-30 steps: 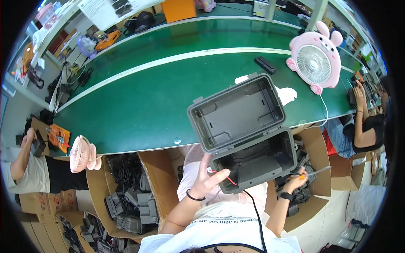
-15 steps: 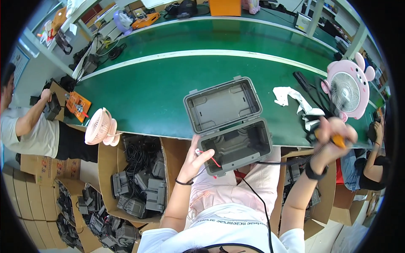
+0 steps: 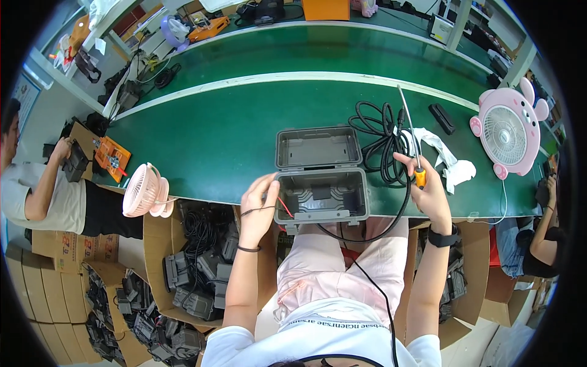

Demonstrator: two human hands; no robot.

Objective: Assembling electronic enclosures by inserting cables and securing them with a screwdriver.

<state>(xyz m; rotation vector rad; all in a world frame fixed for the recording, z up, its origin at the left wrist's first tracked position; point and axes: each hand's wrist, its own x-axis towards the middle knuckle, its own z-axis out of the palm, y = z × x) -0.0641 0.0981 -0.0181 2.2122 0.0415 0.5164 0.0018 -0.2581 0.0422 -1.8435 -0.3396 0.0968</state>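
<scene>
A grey plastic box (image 3: 322, 215) stands at the table's near edge, its hinged lid (image 3: 318, 148) laid back. My left hand (image 3: 258, 205) grips the left wall of the box, thumb at the rim. A thin red wire (image 3: 285, 207) runs from beside that thumb into the box. My right hand (image 3: 433, 192) is closed on a screwdriver (image 3: 420, 177) with an orange-yellow handle, its long metal shaft pointing up and away. Beside those fingers lies a coiled black cable (image 3: 382, 137), one length looping down under the box. Whether the right fingers also touch the cable is unclear.
White cloth (image 3: 451, 168) and a small black object (image 3: 441, 118) lie right of the cable. A pink rabbit-shaped fan (image 3: 505, 131) stands far right, a small pink fan (image 3: 145, 191) left. Cartons (image 3: 156, 269) of grey boxes flank my legs. Co-workers (image 3: 46, 189) work at both sides.
The box has straightened and shifted, now sitting level. My right hand moved left from the pink fan toward the box with the screwdriver. The black cable now lies coiled beside the lid.
</scene>
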